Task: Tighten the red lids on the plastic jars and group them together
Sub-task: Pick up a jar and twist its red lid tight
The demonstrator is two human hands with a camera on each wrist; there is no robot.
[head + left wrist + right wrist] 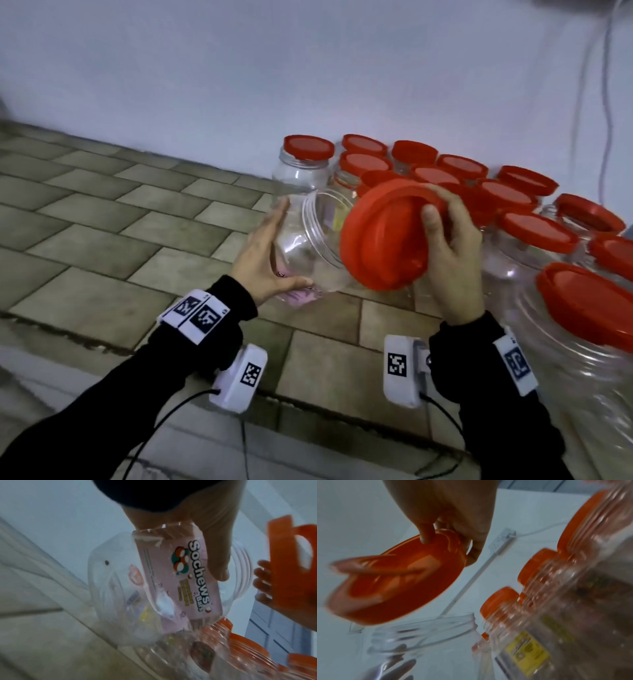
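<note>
My left hand (291, 245) holds a clear plastic jar (308, 240) tilted above the tiled surface, fingers along its far side and thumb (216, 555) under its pink label (188, 581). The jar's threaded mouth (423, 632) is uncovered and faces right. My right hand (436, 202) grips a big red lid (383, 236) by its rim, thumb on top. The lid hangs tilted just right of the mouth, apart from it. Its handle (283, 561) and hollow underside (399, 577) show in the wrist views.
Several clear jars with red lids (462, 171) stand grouped against the white wall at the back right. A large lidded jar (582, 325) stands close by my right forearm. Bare tiles (120, 212) stretch to the left. A cable (606, 102) and power strip (501, 540) hang on the wall.
</note>
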